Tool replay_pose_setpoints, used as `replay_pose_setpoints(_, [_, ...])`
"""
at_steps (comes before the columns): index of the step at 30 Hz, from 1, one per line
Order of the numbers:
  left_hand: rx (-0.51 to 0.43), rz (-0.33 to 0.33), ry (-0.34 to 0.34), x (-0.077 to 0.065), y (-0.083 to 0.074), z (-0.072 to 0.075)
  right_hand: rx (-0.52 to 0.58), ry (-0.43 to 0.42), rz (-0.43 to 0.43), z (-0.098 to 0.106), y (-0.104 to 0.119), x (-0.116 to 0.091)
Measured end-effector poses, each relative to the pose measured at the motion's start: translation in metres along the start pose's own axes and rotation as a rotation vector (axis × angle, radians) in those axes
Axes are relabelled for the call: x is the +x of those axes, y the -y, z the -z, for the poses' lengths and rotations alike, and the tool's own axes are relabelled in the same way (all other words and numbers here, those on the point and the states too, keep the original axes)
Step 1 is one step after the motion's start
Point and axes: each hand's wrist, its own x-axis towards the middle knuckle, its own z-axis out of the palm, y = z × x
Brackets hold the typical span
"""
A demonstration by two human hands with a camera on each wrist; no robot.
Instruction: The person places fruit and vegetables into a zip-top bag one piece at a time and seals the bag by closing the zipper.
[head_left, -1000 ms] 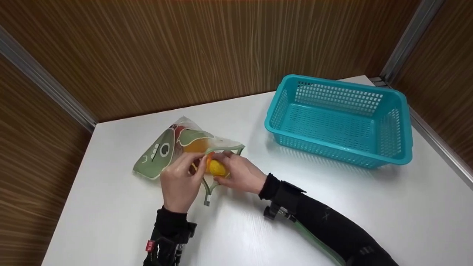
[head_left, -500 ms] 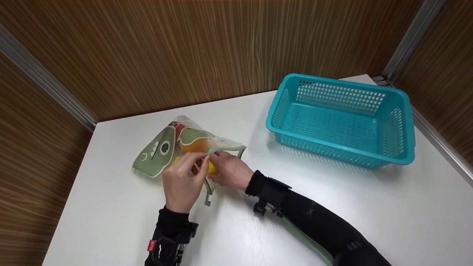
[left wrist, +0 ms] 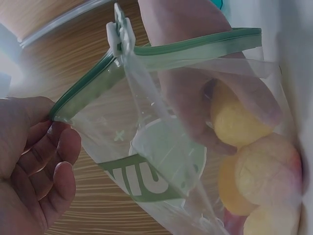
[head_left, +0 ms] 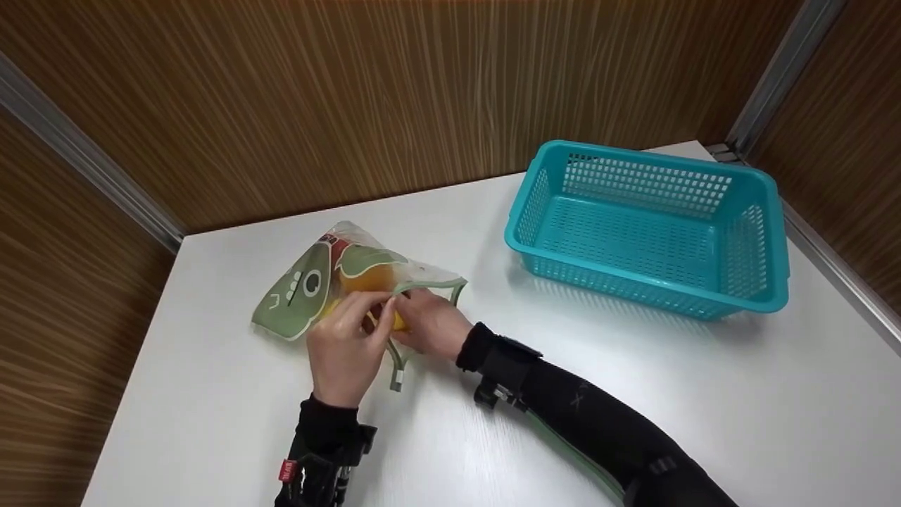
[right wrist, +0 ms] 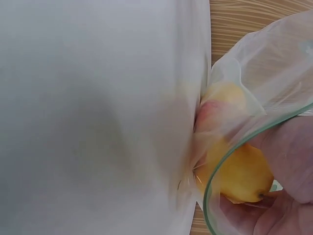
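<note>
A clear zip bag point(head_left: 299, 296) with green print and a green zip rim lies on the white table, its mouth held wide. At the rim, my left hand point(head_left: 345, 348) pinches the edge between thumb and index finger. My right hand point(head_left: 436, 325) reaches inside through the mouth, its fingers around a yellow fruit that looks like a lemon point(right wrist: 247, 174). Against the lemon rests a pale peach-like fruit point(left wrist: 269, 169) with a red blush. An orange fruit point(head_left: 366, 278) shows through the bag's side. In the head view the left fingers partly hide the lemon.
A turquoise perforated basket point(head_left: 633, 289) stands at the back right of the white table point(head_left: 464, 436). Wood-grain panels point(head_left: 394, 105) rise behind the table and at both sides. A white zip slider point(left wrist: 116, 36) sits on the bag's rim.
My right hand has moved left, deeper into the bag, taking the lemon in with it. My left hand keeps its pinch on the rim, nearly still.
</note>
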Motion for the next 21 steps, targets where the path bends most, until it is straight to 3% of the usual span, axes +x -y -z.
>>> replay_pose_setpoints(10, [-0.009,0.037,0.010,0.001,0.000,0.002,0.041,-0.025,0.003,0.006,0.000,-0.004])
replay_pose_setpoints(21, [-0.014,0.040,0.022,0.002,0.002,0.006,0.149,-0.017,-0.032,0.033,0.001,-0.023])
